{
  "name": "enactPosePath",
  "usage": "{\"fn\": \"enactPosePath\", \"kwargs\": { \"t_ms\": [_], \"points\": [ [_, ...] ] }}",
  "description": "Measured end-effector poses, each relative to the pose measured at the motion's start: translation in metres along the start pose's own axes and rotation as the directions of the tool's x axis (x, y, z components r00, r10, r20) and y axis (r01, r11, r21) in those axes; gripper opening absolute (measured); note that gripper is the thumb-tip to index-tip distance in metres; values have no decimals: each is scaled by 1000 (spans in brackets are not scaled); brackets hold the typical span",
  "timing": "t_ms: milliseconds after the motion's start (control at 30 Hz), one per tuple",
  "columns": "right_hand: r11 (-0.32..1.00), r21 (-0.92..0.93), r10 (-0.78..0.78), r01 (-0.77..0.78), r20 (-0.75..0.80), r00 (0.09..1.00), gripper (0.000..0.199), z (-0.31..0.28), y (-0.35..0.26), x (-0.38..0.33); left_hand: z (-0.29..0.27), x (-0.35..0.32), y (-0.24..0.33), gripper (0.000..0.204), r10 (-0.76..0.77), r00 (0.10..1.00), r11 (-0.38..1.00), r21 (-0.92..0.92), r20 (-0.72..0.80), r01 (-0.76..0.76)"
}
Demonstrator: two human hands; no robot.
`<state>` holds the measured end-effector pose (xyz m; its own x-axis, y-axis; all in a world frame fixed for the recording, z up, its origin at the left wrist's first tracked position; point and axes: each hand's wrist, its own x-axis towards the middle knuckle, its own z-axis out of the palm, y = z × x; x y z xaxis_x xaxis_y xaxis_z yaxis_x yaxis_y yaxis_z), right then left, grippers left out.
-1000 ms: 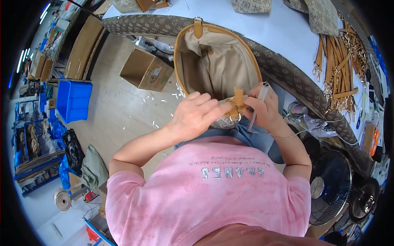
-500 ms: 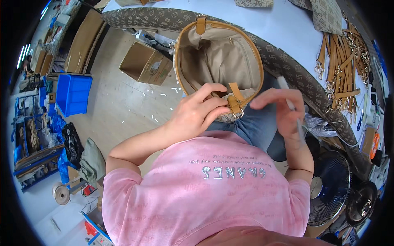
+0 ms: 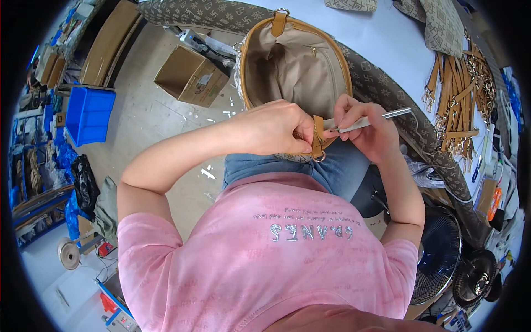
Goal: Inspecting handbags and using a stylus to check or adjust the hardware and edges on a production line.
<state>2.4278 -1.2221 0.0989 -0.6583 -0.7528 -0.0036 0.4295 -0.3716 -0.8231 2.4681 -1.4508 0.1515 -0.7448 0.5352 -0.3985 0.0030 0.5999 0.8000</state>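
Observation:
An open handbag (image 3: 301, 77) with beige lining and tan trim rests on my lap against the table edge. My left hand (image 3: 279, 130) is closed on its near rim, beside a tan strap tab (image 3: 319, 133) with a metal ring (image 3: 319, 158). My right hand (image 3: 368, 127) pinches a slim white pen-like tool (image 3: 398, 112) with a silvery end that points right. The tool's other end is at the fingertips of my right hand, close to the tab. A second tan tab with a ring (image 3: 280, 22) sits on the far rim.
Many tan straps with metal clasps (image 3: 456, 99) lie on the white table (image 3: 381, 39) at right. Patterned fabric pieces (image 3: 442, 27) lie at its far side. An open cardboard box (image 3: 191, 77) and a blue bin (image 3: 91, 116) stand at left. Fans (image 3: 440, 257) stand at lower right.
My right hand has come left to the strap tab with the pen-like tool. My left hand has turned and now grips the rim beside the tab.

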Motion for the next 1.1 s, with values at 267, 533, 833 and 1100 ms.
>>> {"fn": "enactPosePath", "kwargs": {
  "t_ms": [267,533,833,1100],
  "points": [
    [971,-233,58,-58,-9,998,18,4,-8,-2,6,-3,-11,13,120,990,991,-57,-70,-124],
    [884,-458,77,-87,-41,996,16,18,-11,-2,12,-4,-18,14,248,957,968,-1,-151,-251],
    [825,-560,86,-71,0,996,13,21,-10,-5,13,-2,-21,13,246,957,967,-31,-155,-253],
    [812,-580,91,-63,19,996,11,19,-9,-4,12,-3,-18,12,249,957,967,-23,-146,-255]
  ]
}}
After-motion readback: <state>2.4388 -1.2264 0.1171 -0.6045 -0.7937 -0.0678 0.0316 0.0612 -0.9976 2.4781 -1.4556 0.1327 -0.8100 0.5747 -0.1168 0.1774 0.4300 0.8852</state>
